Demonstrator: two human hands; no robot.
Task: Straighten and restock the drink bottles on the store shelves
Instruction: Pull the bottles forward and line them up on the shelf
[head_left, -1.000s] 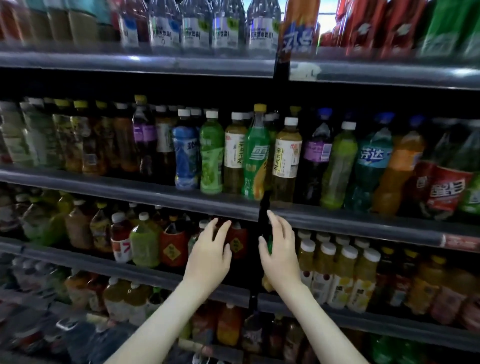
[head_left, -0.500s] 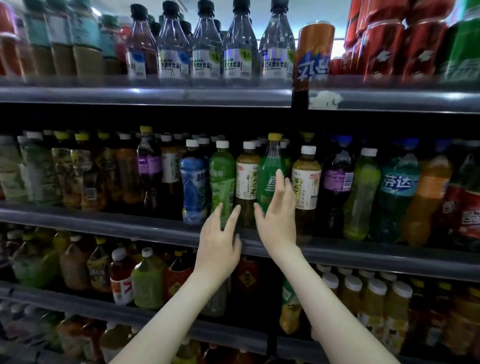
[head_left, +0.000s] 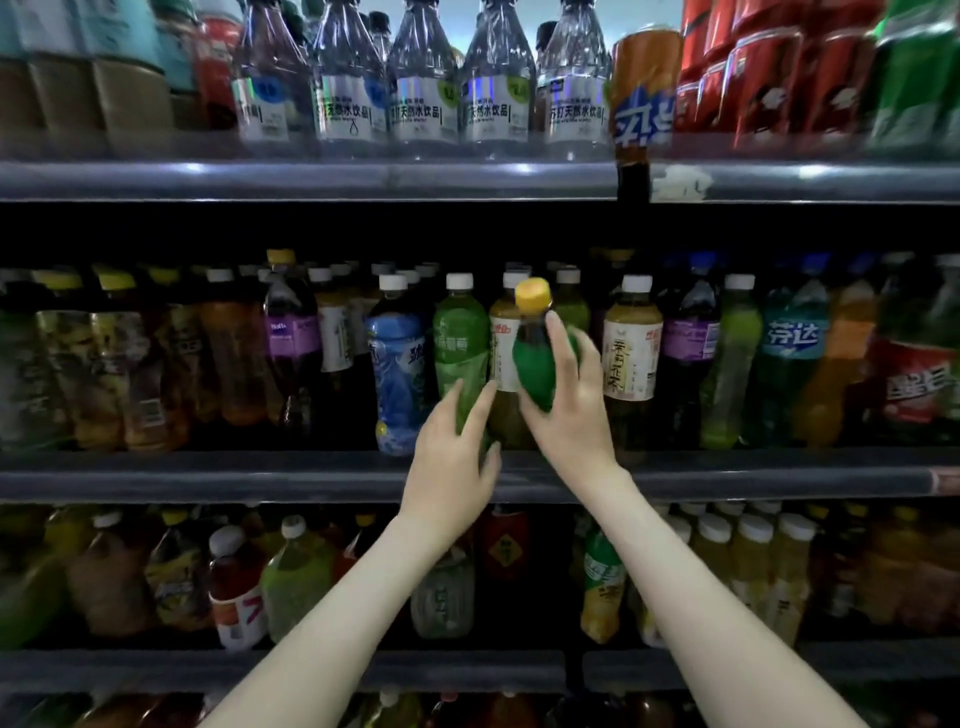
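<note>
My right hand (head_left: 571, 410) grips a green-labelled bottle with a yellow cap (head_left: 535, 358), tilted left in front of the middle shelf's row. My left hand (head_left: 452, 452) curls round the lower part of a light green bottle with a white cap (head_left: 457, 343) standing on the middle shelf (head_left: 260, 475). A tea bottle with a white label (head_left: 503, 358) stands between the two, partly hidden by both hands.
A blue bottle (head_left: 397, 374) stands left of the green one, a brown tea bottle (head_left: 631, 353) to the right. Clear water bottles (head_left: 423, 88) and an orange can (head_left: 644, 88) fill the top shelf. The lower shelf (head_left: 311, 667) holds several mixed bottles.
Both hands rose from the lower shelf edge to the middle shelf. My right hand took hold of the yellow-capped bottle and tilted it; my left hand closed on the light green bottle.
</note>
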